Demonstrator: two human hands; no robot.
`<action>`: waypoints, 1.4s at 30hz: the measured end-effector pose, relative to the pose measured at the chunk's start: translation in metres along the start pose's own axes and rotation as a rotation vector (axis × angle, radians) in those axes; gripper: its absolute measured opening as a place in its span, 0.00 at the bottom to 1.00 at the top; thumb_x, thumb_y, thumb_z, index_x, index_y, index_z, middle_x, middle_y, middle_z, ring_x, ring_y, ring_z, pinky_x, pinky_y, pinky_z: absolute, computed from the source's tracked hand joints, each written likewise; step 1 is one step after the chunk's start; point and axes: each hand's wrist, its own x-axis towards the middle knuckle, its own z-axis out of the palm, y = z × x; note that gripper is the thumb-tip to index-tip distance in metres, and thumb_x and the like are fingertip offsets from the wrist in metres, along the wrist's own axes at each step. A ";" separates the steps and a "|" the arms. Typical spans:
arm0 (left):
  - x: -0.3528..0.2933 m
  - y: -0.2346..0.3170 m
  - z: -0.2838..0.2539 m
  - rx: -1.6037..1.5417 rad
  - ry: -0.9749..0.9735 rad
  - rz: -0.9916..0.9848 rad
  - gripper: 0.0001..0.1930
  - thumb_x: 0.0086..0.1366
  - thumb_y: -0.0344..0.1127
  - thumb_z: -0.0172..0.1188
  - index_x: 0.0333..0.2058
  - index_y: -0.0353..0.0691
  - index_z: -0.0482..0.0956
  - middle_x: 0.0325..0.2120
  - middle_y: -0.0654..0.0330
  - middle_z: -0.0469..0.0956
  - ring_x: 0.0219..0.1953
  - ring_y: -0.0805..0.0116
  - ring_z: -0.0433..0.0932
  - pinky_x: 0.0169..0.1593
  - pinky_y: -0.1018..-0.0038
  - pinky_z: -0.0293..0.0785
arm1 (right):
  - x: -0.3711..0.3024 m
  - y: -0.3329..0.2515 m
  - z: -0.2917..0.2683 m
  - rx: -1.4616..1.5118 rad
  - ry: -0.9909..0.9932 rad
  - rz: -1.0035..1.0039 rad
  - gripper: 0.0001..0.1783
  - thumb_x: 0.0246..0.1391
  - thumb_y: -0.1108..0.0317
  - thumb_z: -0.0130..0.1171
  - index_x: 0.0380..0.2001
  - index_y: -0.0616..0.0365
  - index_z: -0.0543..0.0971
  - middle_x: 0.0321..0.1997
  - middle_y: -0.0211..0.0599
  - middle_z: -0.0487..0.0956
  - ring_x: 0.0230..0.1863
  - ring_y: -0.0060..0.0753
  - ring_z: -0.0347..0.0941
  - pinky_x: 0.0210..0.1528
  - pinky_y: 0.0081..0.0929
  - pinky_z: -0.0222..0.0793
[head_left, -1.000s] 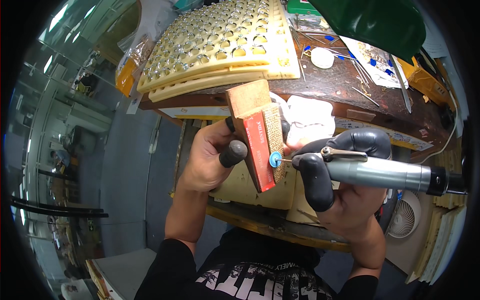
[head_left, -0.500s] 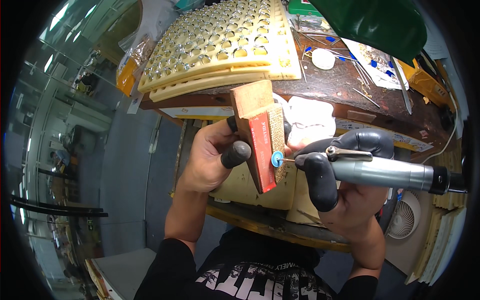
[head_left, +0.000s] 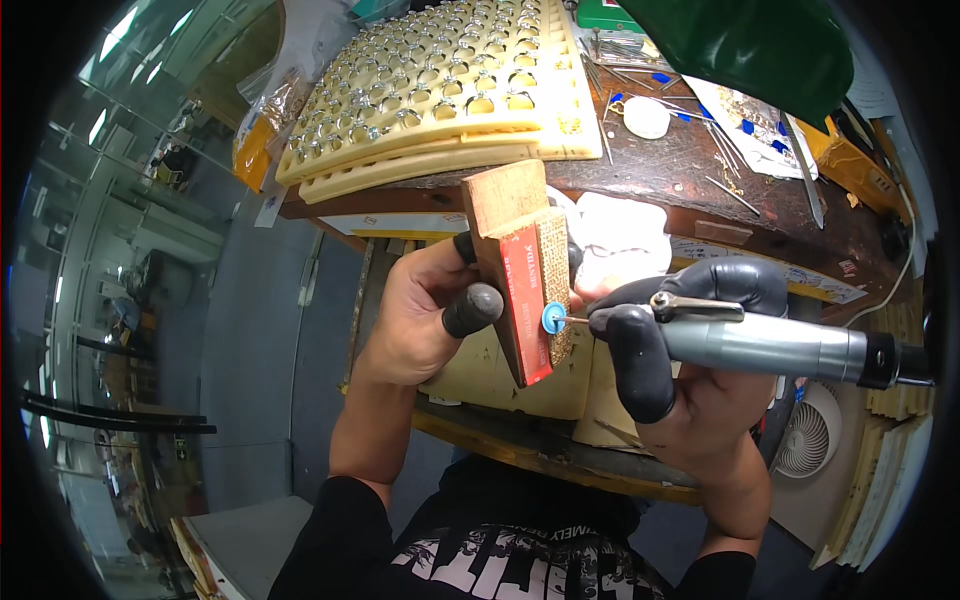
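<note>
My left hand grips a wooden block that leans upright in front of me. A red printed strip covers one face, and a rough, tan layer runs along the block's right side. The thumb wears a black finger cot; the other fingers are mostly behind the block. In my right hand, with black cots on the fingers, is a silver rotary handpiece with a lever on its side. Its thin shank carries a small blue disc, which appears to touch the rough layer near its lower end.
Cream trays of rings in slots stand on the dark wooden bench. To their right lie thin metal burs, a round white piece and a long file. A green lamp shade overhangs; a white fan sits lower right.
The block has turned very slightly in my left hand. The blue disc and handpiece stay in nearly the same place.
</note>
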 end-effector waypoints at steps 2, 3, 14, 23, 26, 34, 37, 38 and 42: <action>0.000 0.001 0.000 -0.004 0.004 -0.003 0.28 0.63 0.42 0.63 0.55 0.29 0.69 0.49 0.50 0.77 0.52 0.64 0.75 0.57 0.67 0.68 | 0.000 0.000 0.000 0.027 0.009 0.029 0.04 0.54 0.81 0.56 0.27 0.68 0.79 0.30 0.40 0.77 0.32 0.33 0.80 0.38 0.29 0.78; 0.000 0.001 0.000 0.005 -0.001 -0.001 0.28 0.63 0.42 0.63 0.55 0.29 0.70 0.49 0.50 0.77 0.51 0.64 0.75 0.57 0.67 0.68 | 0.001 0.000 -0.002 0.045 -0.006 0.003 0.04 0.54 0.81 0.56 0.28 0.68 0.78 0.31 0.40 0.77 0.32 0.34 0.80 0.38 0.29 0.78; 0.000 0.002 0.003 0.148 0.072 -0.050 0.47 0.54 0.62 0.62 0.56 0.22 0.64 0.52 0.41 0.71 0.54 0.51 0.73 0.59 0.54 0.70 | 0.004 0.000 -0.003 0.013 -0.046 -0.017 0.03 0.54 0.82 0.56 0.27 0.68 0.78 0.34 0.43 0.75 0.32 0.35 0.80 0.38 0.31 0.79; 0.000 -0.005 0.015 -0.135 0.072 -0.069 0.45 0.62 0.59 0.56 0.62 0.24 0.54 0.54 0.44 0.69 0.56 0.54 0.71 0.60 0.57 0.68 | -0.004 0.000 -0.003 0.002 0.052 0.088 0.08 0.43 0.73 0.67 0.30 0.61 0.81 0.29 0.33 0.79 0.33 0.32 0.79 0.36 0.28 0.73; -0.002 -0.014 0.015 -0.323 0.040 -0.018 0.45 0.62 0.59 0.56 0.62 0.25 0.53 0.54 0.44 0.69 0.56 0.53 0.72 0.60 0.57 0.68 | -0.004 0.004 0.001 0.360 0.230 0.262 0.08 0.46 0.76 0.64 0.31 0.65 0.78 0.29 0.36 0.78 0.34 0.26 0.78 0.34 0.24 0.72; -0.005 -0.026 0.004 -0.435 0.015 -0.036 0.43 0.63 0.54 0.59 0.65 0.32 0.48 0.54 0.41 0.67 0.54 0.44 0.72 0.56 0.52 0.72 | -0.004 0.012 0.006 0.658 0.264 0.202 0.18 0.52 0.81 0.56 0.44 0.72 0.61 0.32 0.43 0.78 0.36 0.31 0.79 0.41 0.26 0.76; -0.002 -0.025 0.009 -0.374 0.030 0.048 0.41 0.63 0.57 0.55 0.60 0.25 0.58 0.51 0.35 0.71 0.51 0.41 0.75 0.54 0.47 0.72 | -0.006 0.011 0.004 0.641 0.269 0.248 0.21 0.53 0.80 0.56 0.46 0.72 0.59 0.33 0.44 0.78 0.35 0.30 0.79 0.41 0.26 0.77; -0.001 -0.023 0.009 -0.402 0.037 0.082 0.39 0.63 0.55 0.56 0.60 0.25 0.59 0.50 0.33 0.71 0.51 0.40 0.74 0.54 0.48 0.72 | -0.006 0.011 0.005 0.631 0.278 0.223 0.20 0.52 0.80 0.57 0.45 0.72 0.60 0.33 0.44 0.78 0.35 0.29 0.79 0.41 0.26 0.77; -0.005 -0.021 0.001 -0.296 0.079 -0.015 0.45 0.59 0.51 0.63 0.66 0.36 0.48 0.50 0.40 0.70 0.53 0.44 0.72 0.53 0.49 0.73 | -0.001 0.003 0.006 0.515 0.246 0.238 0.19 0.51 0.79 0.60 0.42 0.72 0.63 0.34 0.44 0.78 0.34 0.28 0.79 0.39 0.25 0.77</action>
